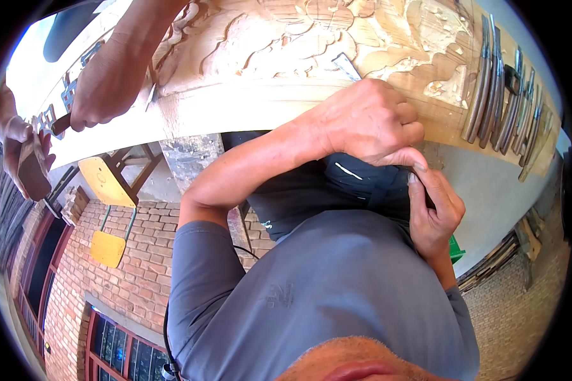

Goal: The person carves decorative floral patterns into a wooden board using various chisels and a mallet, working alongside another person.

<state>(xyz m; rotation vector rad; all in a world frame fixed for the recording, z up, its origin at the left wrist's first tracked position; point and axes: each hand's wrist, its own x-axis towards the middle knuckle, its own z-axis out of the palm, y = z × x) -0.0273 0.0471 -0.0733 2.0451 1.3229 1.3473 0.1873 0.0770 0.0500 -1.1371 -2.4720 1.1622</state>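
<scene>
My left hand [381, 124] is closed, knuckles up, over the front edge of the carved wooden panel [260, 95]. A metal blade [346, 66] sticks out beyond it; whether that hand grips its handle is hidden. Just off the edge, above my lap, my right hand [435, 209] has its thumb and forefinger pressed together. Its fingertips meet the thumb side of my left hand; anything between them is too small to make out. Raised scrolls and shavings cover the panel.
Several carving tools [496, 89] lie at the panel's right end. At the left, a co-worker's hand [105, 89] grips a dark handle; their other hand [13, 133] holds a wooden block [33, 168]. A yellow chair [108, 181] stands beyond the panel's edge.
</scene>
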